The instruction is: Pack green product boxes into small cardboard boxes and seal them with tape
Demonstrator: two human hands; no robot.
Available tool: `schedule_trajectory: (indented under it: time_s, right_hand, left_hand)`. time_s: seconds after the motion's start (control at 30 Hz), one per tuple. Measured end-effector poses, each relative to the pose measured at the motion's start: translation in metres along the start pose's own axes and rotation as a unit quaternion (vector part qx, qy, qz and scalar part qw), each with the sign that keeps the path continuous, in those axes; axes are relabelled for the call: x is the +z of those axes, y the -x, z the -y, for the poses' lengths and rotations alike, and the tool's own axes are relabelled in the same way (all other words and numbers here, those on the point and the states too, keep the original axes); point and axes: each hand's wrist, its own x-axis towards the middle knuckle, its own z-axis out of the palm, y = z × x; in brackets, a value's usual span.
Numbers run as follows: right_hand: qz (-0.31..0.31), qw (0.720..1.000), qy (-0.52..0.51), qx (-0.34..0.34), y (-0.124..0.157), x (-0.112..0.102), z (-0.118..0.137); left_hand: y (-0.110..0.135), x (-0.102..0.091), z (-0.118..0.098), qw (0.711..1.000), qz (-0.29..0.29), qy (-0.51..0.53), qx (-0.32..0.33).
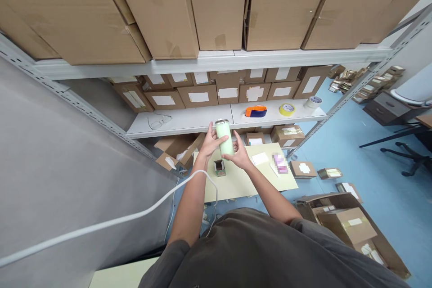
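Note:
A pale green tumbler (225,138) with a dark-rimmed lid is held up over the table, tilted slightly. My left hand (211,143) grips it from the left, with the thumb across its front. On the other side, my right hand (240,153) supports the lower part, its thumb near the base and fingers partly hidden behind. Below the hands, a small open box (219,168) with a dark inside stands on the pale yellow table (243,185). To the right lie a white sheet (259,158) and a blurred pink-purple item (280,163).
A metal shelf (189,121) holds glasses (159,121), an orange-and-blue tape dispenser (255,111), yellow tape (287,109) and clear tape (313,102). Cardboard boxes (219,9) fill the level above. A white cable (135,216) crosses at left. A large open carton (388,252) stands at lower right.

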Motion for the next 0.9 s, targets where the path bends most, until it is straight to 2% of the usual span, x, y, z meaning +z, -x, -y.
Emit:
schedule_trajectory:
  time_s: [0.17, 0.3, 0.4, 0.5, 0.6, 0.73, 0.9]
  right_hand:
    - [0.035, 0.999, -0.035, -0.01, -0.001, -0.005, 0.001]
    - [0.053, 0.997, -0.055, 0.006, -0.002, -0.004, -0.006]
    - [0.08, 0.994, -0.067, 0.017, -0.002, -0.001, -0.017]
    - [0.095, 0.994, -0.058, 0.017, -0.004, 0.001, -0.038]
    - [0.097, 0.994, 0.019, 0.054, -0.008, 0.0, -0.07]
    - [0.092, 0.975, 0.112, 0.166, -0.01, 0.004, -0.122]
    - [0.074, 0.964, 0.177, 0.184, -0.014, 0.033, -0.171]
  left_hand:
    - [0.002, -0.005, -0.002, 0.999, 0.023, -0.029, -0.009]
    - [0.0, -0.014, -0.012, 0.998, 0.023, -0.066, 0.005]
    - [-0.004, -0.024, -0.022, 0.992, 0.064, -0.107, 0.002]
    - [-0.006, -0.034, -0.022, 0.987, 0.082, -0.135, -0.004]
    - [-0.004, -0.047, -0.004, 0.987, 0.055, -0.153, 0.011]
    - [0.004, -0.065, 0.038, 0.983, 0.025, -0.183, 0.009]
    - [0.019, -0.077, 0.083, 0.979, -0.029, -0.197, -0.03]
